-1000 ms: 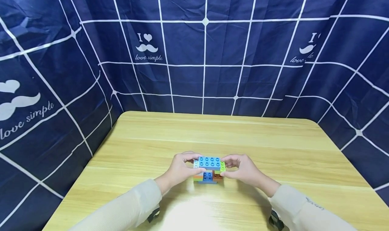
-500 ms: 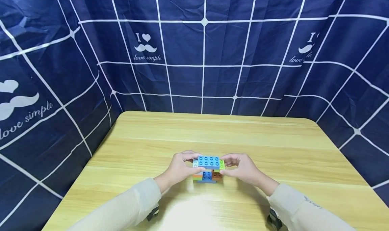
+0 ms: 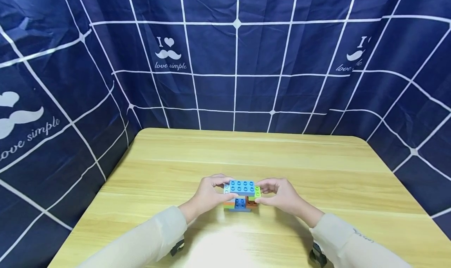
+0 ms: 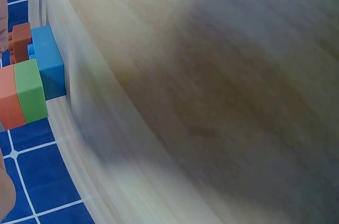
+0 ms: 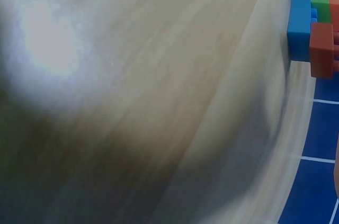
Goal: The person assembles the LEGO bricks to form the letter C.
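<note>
Both hands hold a small build of toy building bricks over the middle of the table in the head view. A blue eight-stud brick (image 3: pixel 242 186) tops it, with a pale blue brick (image 3: pixel 226 189) under its left end and a lime brick (image 3: pixel 257 191) under its right. Lower down sit a brown brick (image 3: pixel 251 202), a blue base brick (image 4: pixel 48 62), a green brick (image 4: pixel 30 90) and an orange brick (image 4: pixel 9 97). My left hand (image 3: pixel 210 192) pinches the left end, thumb in front and fingers behind. The right hand (image 3: pixel 282 196) pinches the lime end likewise.
A light wood table (image 3: pixel 169 150) lies beneath, with a bright glare patch near its front. Dark blue curtains (image 3: pixel 211 91) with white lines stand behind and along both sides. Dark wrist devices (image 3: pixel 177 247) show below the cuffs.
</note>
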`<action>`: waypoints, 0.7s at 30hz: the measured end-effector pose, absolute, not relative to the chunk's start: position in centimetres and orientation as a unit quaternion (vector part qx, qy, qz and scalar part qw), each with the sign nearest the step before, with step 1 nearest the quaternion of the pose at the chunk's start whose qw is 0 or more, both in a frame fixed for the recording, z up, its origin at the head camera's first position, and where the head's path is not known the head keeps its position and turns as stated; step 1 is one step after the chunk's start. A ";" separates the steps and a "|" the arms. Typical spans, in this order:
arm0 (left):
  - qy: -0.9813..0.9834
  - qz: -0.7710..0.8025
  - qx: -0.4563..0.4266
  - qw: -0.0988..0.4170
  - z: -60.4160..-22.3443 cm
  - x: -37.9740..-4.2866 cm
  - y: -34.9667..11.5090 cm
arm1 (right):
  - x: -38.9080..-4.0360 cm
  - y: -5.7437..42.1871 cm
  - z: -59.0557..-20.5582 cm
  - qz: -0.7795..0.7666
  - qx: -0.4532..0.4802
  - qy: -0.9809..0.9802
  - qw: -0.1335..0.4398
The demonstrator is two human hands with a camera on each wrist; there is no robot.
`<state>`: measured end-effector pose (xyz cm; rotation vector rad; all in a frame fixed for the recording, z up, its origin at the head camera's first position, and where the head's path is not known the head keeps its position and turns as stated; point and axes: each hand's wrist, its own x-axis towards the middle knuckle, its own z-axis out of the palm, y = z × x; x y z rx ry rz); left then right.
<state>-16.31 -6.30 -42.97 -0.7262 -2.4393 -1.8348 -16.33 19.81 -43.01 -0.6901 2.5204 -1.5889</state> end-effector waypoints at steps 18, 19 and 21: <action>-0.784 -0.580 -0.219 0.005 -42.8 -16.3 -6.0 | -16.2 19.4 -43.6 -0.556 -0.209 0.804 0.032; -0.787 -0.577 -0.219 0.005 -42.8 -16.3 -6.0 | -16.2 19.4 -43.7 -0.558 -0.210 0.802 0.032; -0.789 -0.575 -0.219 0.005 -42.8 -16.2 -6.0 | -16.1 19.4 -43.8 -0.564 -0.212 0.797 0.033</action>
